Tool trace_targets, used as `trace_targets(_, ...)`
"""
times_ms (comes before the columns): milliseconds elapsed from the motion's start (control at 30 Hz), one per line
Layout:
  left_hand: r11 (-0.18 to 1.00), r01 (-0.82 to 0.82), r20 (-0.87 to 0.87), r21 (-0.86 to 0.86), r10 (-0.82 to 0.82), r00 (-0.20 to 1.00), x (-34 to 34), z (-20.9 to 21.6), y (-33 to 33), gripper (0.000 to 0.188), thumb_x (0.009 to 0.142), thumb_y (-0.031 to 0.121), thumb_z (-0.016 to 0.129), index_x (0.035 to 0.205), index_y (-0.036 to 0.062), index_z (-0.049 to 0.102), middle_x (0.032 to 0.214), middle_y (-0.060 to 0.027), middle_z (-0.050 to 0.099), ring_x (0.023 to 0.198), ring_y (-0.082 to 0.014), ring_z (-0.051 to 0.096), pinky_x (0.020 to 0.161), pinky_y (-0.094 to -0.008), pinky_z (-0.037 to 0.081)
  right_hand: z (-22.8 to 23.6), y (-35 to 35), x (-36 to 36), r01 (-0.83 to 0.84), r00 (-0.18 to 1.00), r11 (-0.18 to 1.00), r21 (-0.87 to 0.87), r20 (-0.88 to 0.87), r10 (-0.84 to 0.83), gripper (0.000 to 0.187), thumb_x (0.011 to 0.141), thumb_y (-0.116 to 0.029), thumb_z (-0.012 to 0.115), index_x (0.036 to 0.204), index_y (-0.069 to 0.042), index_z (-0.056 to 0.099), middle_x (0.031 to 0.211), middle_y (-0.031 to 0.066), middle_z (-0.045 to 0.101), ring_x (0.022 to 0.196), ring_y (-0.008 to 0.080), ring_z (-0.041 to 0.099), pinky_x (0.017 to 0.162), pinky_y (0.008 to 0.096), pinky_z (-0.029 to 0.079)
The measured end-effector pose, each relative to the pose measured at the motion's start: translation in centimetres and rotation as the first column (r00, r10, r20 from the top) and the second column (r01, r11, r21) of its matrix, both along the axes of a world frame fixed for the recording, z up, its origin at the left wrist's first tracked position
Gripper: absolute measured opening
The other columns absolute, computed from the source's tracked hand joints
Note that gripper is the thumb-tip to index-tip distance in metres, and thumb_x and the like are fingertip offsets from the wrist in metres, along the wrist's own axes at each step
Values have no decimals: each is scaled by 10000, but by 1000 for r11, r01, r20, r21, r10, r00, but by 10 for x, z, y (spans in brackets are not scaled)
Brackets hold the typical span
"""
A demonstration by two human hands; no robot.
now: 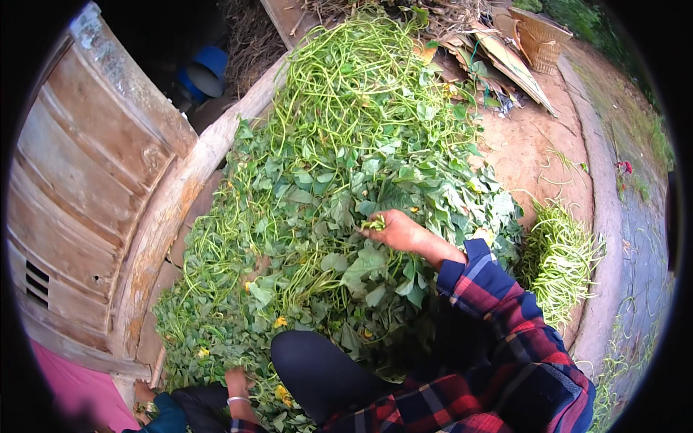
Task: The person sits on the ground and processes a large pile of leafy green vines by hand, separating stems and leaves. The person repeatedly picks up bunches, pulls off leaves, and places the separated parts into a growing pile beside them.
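Observation:
A broad heap of leafy green vines spreads in front of me, with long pale stems tangled on top at its far end. Over the middle of the heap, my right hand is closed around a small bunch of green stems. Low at the left, my left hand, with a silver bangle at the wrist, reaches in among the leaves beside my knee. Its fingers are mostly hidden there. To my right lies a pile of stripped green stalks.
Another person's hand and teal sleeve show at the lower left, by pink cloth. A wooden plank wall and a log sill border the left. A blue bucket, cardboard and a wicker basket stand farther off.

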State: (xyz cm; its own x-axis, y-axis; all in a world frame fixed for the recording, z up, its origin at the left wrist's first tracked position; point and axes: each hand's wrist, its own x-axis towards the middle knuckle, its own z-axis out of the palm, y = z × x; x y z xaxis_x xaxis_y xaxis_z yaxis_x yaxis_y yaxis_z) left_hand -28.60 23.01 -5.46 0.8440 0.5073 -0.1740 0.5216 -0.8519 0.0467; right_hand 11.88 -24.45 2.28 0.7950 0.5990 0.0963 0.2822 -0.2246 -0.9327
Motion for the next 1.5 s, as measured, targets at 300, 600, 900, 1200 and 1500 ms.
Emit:
trace_targets(300,967,103,873,231,-253,418,348,327,-93,578,871,346,543,1237,-87,431,1200,-258,518,1066,-333,544,921,-370,420,-11,21,-3,-13,1000,1000,25,0,13,293,803,-301,665,916,-34,623,720,116,621,661,184,563,672,324,468)
trace_targets(600,335,557,621,-760,118,775,302,134,-259,502,860,170,611,1294,13,411,1234,-138,505,1166,-222,474,949,-319,404,15,19,-12,45,999,999,10,18,-45,280,846,-249,636,967,2,611,751,62,632,687,78,500,645,276,461)
trace_targets(900,-215,395,322,-893,309,895,288,74,-304,785,774,147,704,1394,57,231,1212,-58,443,1127,-166,432,973,-296,333,1,49,-39,-127,804,909,396,-496,329,210,875,-217,609,846,-11,579,717,-11,543,700,76,478,646,247,429)
trace_targets(1200,-203,398,365,-895,180,913,293,70,-287,672,741,114,695,1302,2,344,1192,-43,465,1095,-152,453,918,-273,378,-15,76,-29,-137,873,881,454,-365,323,232,866,-251,623,865,-23,575,718,-30,535,666,50,454,595,231,420)
trace_targets(1500,-140,295,245,-945,294,924,293,64,-298,414,727,-17,608,1129,-9,509,1050,-29,557,966,-114,530,813,-258,434,-15,78,-31,-119,907,982,146,418,48,306,776,-285,681,876,-7,601,843,128,618,747,325,577,693,399,458)
